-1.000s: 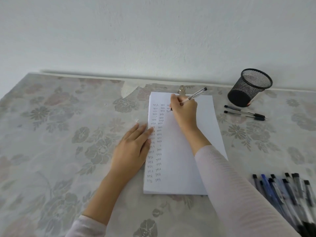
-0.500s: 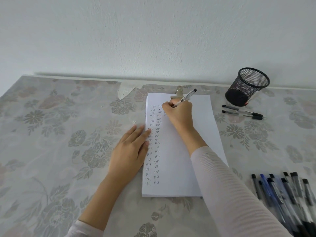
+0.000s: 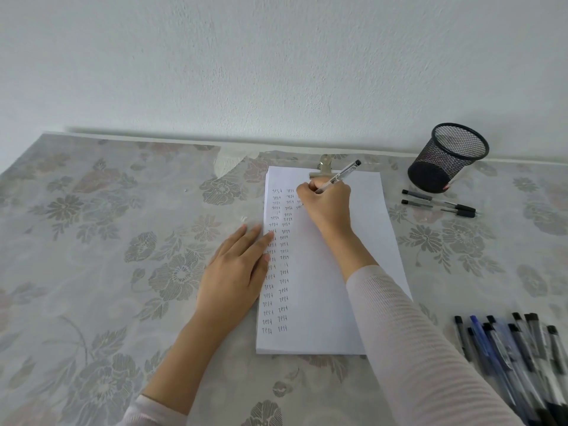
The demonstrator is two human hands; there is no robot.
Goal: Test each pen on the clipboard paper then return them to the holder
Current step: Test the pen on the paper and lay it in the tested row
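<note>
- Here the right hand (image 3: 327, 207) rests on the upper part of the paper (image 3: 332, 272), its fingers closed around a clear pen (image 3: 339, 176) in a writing grip.
- The pen slants up and to the right, its dark cap end above the clip (image 3: 323, 169); the tip is hidden behind the fingers, so contact with the paper cannot be confirmed.
- The left hand (image 3: 236, 272) lies flat, palm down, fingers straight and close together; it holds nothing, and the fingertips overlap the paper's left edge.
- The paper sits under the metal clip at its top edge, lying lengthwise away from the person on the flowered surface (image 3: 107, 241).
- Two columns of small handwritten words run down the paper's left side, with a short third column begun just left of the right hand.
- A black mesh holder (image 3: 447, 158) stands upright at the far right, near the wall (image 3: 276, 63); nothing is seen sticking out of its top.
- Two pens (image 3: 439, 202) lie side by side on the surface just in front of the holder, well apart from the paper.
- A bunch of pens (image 3: 516, 355), black-capped and blue-capped, lies fanned out at the near right, beside the right sleeve (image 3: 424, 348).
</note>
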